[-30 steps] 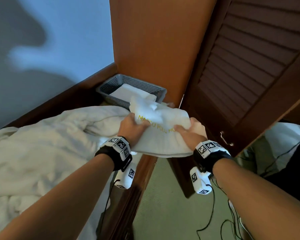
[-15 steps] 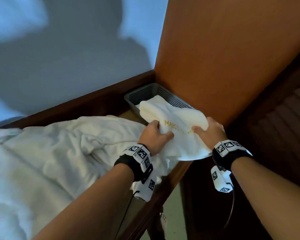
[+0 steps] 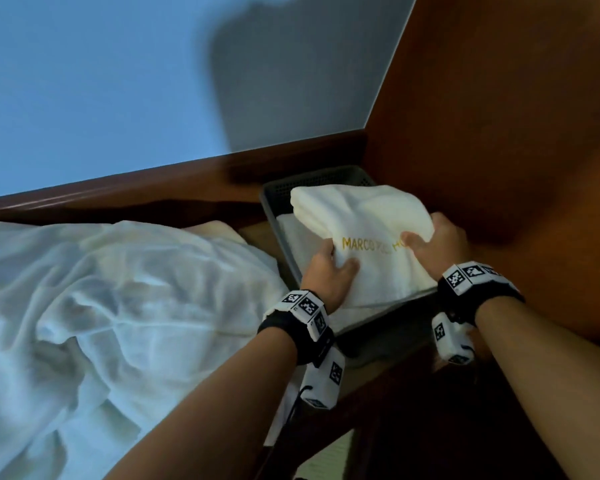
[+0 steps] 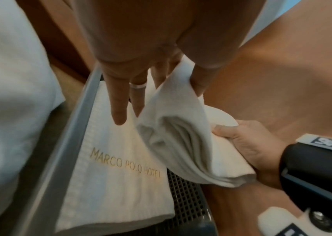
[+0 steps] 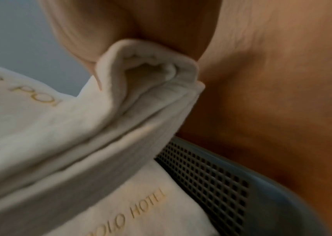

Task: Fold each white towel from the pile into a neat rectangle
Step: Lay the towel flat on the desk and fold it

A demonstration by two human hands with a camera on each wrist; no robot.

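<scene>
A folded white towel (image 3: 357, 223) with gold lettering hangs just above the grey mesh basket (image 3: 278, 192). My left hand (image 3: 329, 271) grips its near left edge (image 4: 173, 102), thumb on top. My right hand (image 3: 433, 244) grips the right edge, the folded layers (image 5: 148, 79) bunched under its thumb. Another folded towel (image 4: 110, 167) with the same gold lettering lies flat in the basket (image 5: 211, 172) underneath. The pile of white towels (image 3: 101, 306) lies crumpled on the bed to the left.
A tall wooden panel (image 3: 499, 133) stands right against the basket's far and right side. A dark wooden headboard rail (image 3: 118, 188) runs behind the pile. The blue-grey wall (image 3: 118, 81) is beyond it. Wrist bands with marker tags sit on both wrists.
Both hands have carried the folded towel forward from the bed's edge to over the basket. The head view has swung left, away from the louvred door.
</scene>
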